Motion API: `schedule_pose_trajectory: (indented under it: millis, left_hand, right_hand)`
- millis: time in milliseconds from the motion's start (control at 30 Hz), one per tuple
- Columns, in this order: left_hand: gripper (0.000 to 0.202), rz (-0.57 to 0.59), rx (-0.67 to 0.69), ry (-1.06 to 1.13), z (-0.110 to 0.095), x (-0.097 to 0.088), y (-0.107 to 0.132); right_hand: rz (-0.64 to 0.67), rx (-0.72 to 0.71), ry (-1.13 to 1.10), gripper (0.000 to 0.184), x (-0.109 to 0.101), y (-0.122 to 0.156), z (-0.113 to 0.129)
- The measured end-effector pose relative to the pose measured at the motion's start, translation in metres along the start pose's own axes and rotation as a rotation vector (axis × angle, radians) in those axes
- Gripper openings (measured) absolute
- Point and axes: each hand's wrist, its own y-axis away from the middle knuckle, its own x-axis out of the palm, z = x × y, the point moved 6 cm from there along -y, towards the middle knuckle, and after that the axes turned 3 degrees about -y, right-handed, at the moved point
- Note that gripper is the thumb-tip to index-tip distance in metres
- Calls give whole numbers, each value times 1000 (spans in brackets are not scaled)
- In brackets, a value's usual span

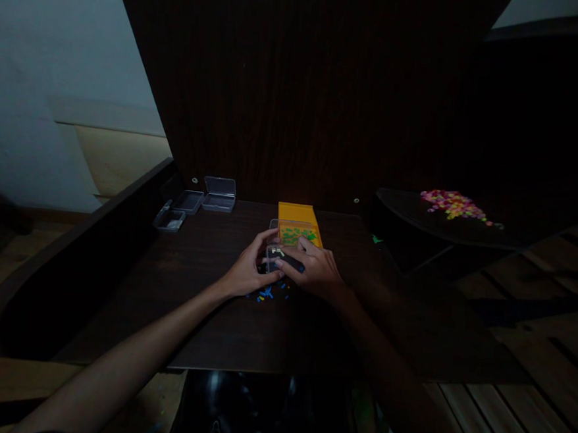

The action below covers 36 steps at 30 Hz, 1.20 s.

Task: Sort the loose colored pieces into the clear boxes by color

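A small clear box [275,254] is held just above a dark desk [202,322], near its middle, where both hands meet. The left hand [244,274] is curled closed around the box's left side. The right hand [316,271] is laid across its right side with fingers stretched over it; in the dim light it cannot be told whether that hand grips. Blue beads [266,295] are scattered on the desk directly beneath the hands. An orange tray [296,218] with green beads is seen just behind the box, close to the back panel. Three clear cases [220,194] are lined along the far left corner, beside the desk's raised curved edge. Bare desktop is left open on both sides of the hands and toward the near edge. A bead pile [451,204] is spread on a shelf [407,228] at right, well apart.
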Motion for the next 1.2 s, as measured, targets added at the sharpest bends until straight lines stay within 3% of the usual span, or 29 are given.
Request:
schedule_pose_trajectory:
  millis: [300,500,700,933,1033,1200]
  left_hand:
    - [82,2,7,-20,-2,0,-1]
    - [80,-9,6,5,-2,-2,-2]
    - [79,-21,19,-8,-3,-4,-2]
    - [82,-78,-22,34,2,-14,-6]
    - [82,-148,-22,32,6,-23,-10]
    - [82,-229,-13,-6,8,-35,-12]
  right_hand:
    - [37,8,-8,38,5,0,-1]
    - [-27,31,-144,34,4,1,-7]
    - [-43,20,-119,33,1,1,-5]
    - [-201,6,-291,28,-11,3,-9]
    - [-133,-9,-331,21,-7,3,-10]
    - [177,-83,-309,12,14,3,-3]
